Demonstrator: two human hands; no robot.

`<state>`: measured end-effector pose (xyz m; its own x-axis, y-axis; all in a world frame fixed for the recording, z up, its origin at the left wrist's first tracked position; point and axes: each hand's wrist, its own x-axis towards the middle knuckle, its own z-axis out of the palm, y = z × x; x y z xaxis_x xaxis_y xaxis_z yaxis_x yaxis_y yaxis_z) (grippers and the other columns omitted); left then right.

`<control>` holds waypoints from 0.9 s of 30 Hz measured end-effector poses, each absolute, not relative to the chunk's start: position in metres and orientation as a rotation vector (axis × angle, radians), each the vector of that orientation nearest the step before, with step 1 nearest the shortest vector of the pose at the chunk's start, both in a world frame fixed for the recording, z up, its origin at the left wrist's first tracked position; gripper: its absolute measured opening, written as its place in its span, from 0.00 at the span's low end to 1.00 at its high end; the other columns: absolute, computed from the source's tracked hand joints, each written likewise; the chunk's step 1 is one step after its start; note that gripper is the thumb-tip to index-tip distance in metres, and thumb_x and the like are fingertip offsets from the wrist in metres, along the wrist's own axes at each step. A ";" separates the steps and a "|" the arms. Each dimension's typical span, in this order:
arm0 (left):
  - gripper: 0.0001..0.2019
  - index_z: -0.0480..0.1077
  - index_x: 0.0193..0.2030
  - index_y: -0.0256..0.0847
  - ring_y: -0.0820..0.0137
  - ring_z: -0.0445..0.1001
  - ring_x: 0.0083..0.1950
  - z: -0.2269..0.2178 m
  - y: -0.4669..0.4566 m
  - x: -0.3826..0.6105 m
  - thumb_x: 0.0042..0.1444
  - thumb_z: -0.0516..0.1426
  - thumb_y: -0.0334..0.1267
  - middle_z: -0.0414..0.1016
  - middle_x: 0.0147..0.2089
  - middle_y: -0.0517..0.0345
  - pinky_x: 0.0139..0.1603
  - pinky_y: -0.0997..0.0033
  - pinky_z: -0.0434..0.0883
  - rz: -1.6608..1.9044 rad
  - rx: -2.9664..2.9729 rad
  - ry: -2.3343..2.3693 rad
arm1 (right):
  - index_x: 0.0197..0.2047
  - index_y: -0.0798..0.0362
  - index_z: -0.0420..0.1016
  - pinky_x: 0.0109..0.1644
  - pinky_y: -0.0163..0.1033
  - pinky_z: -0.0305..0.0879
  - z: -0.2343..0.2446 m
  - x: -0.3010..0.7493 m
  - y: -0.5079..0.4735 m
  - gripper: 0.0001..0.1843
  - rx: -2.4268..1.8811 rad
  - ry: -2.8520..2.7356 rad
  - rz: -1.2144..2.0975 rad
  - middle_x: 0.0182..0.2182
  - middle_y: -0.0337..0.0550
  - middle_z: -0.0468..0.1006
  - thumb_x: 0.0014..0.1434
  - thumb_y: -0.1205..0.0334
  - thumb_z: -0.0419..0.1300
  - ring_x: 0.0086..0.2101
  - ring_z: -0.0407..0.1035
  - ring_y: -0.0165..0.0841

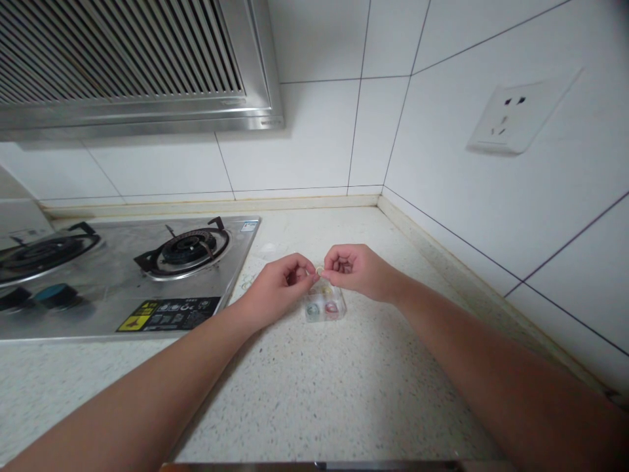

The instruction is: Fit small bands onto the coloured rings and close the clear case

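Left hand (pixel 281 282) — thumb and finger pinched on one side of a small pale ring (pixel 319 269), presumably to steady it. Ring sits between both hands, above a clear box (pixel 322 318) on the table (pixel 295 393), probably kept close for easy reach. Right hand (pixel 358 270) — pinched at the ring's other side, likely for balance.

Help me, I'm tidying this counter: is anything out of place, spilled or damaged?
Possibly: a few small, pale loops seem to lie loose on the counter beside the stove, outside the clear box. They're too faint to tell whether they spilled or were put there. Nothing else stands out.
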<state>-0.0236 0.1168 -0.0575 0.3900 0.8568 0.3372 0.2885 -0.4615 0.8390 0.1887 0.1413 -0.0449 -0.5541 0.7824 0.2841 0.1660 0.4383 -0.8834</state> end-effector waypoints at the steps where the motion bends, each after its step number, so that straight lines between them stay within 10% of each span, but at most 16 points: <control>1: 0.09 0.70 0.40 0.37 0.75 0.58 0.28 -0.058 0.117 -0.024 0.61 0.59 0.41 0.60 0.27 0.63 0.29 0.74 0.56 1.037 1.956 0.981 | 0.33 0.57 0.71 0.29 0.32 0.56 -0.045 0.189 0.141 0.11 -0.794 -1.990 1.104 0.25 0.38 0.68 0.56 0.58 0.65 0.26 0.60 0.25; 27: 0.09 0.70 0.41 0.37 0.75 0.57 0.28 -0.060 0.119 -0.027 0.63 0.57 0.41 0.58 0.27 0.63 0.28 0.75 0.56 1.049 1.924 0.934 | 0.35 0.57 0.73 0.26 0.31 0.55 -0.044 0.188 0.139 0.10 -0.822 -2.020 1.103 0.24 0.39 0.70 0.58 0.58 0.63 0.25 0.60 0.25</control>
<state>-0.0267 0.1190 -0.0599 0.4000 0.8496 0.3438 0.2428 -0.4599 0.8541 0.1879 0.1394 -0.0443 -0.5667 0.7808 0.2629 0.2012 0.4406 -0.8749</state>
